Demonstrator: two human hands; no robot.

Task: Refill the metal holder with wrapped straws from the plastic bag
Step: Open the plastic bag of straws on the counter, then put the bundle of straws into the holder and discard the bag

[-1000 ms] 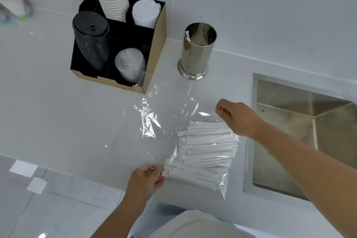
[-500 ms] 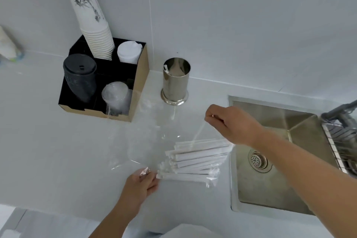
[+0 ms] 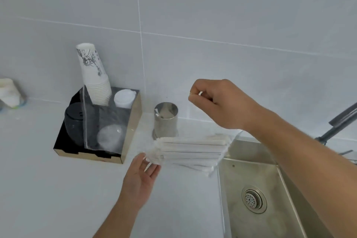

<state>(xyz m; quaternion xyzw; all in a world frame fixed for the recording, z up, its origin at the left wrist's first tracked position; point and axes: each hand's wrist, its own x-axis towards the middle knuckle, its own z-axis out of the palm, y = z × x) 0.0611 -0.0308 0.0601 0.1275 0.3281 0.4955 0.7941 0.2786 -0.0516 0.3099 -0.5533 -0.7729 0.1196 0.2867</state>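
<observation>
My right hand (image 3: 218,102) is up above the counter, fingers curled, pinching the top edge of the bag (image 3: 108,127). The film is clear and nearly invisible, draped down in front of the cup organizer (image 3: 131,137), so I can't trace exactly where its mouth runs. The straws (image 3: 190,150) hang in a fanned bundle low in the bag, lying roughly level, just in front of the holder (image 3: 165,120) and beside the sink (image 3: 260,189). My left hand (image 3: 142,177) is open, palm up, fingertips (image 3: 142,157) touching the bundle's left ends, gripping nothing.

Handling, as I read it: the bundle is light, each straw thin and easily bent, paper wraps dry but sliding freely on one another. The film is limp and slick, so it won't steady anything. Best hold is round the middle of the bundle, all straws together, ends squared, so none fan out or slip. The holder looks almost bare, with one wrapped end showing inside, mouth open upward. It stands narrow, so I'd tip the bundle upright before lowering it in.
</observation>
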